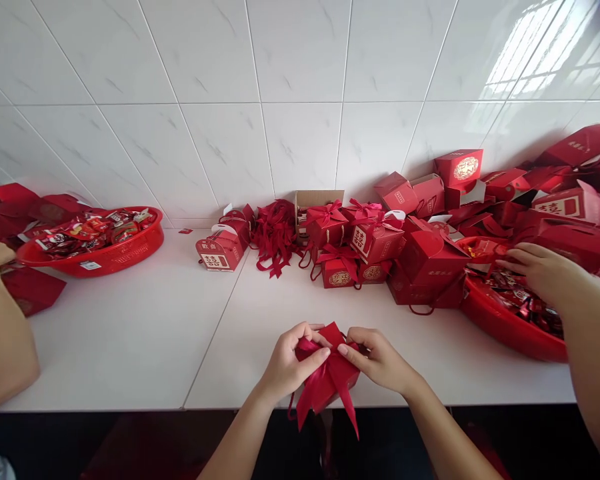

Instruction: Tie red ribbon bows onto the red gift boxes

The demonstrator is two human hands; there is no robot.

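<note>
Left hand (289, 360) and right hand (380, 360) both pinch the soft red ribbon (325, 387) on the small gift box (336, 363) at the worktop (130, 333) front edge, which looks light, crushable, best gripped by its sides.

Both hands, left (286, 363) and right (380, 360), pinching a red ribbon (325, 387) atop a red box (336, 373) at the table edge (230, 400).
</note>
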